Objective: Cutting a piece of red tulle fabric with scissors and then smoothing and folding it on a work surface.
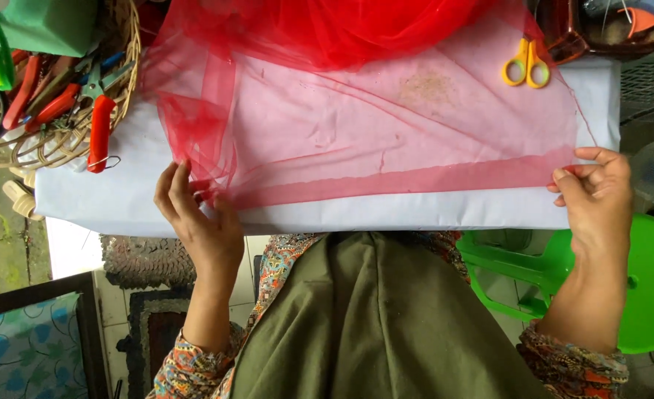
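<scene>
The red tulle sheet (pixel 386 125) lies spread over the white-covered table (pixel 120 199), its folded near edge pinched at the corners by the left hand (pixel 197 214) and right hand (pixel 597 188); uneven tension risks skewing the fold; the sheer mesh may slip or snag.

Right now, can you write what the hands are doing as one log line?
left hand: pinching net fold | right hand: pinching net edge | net: flat on white table | scissors: untouched
</scene>
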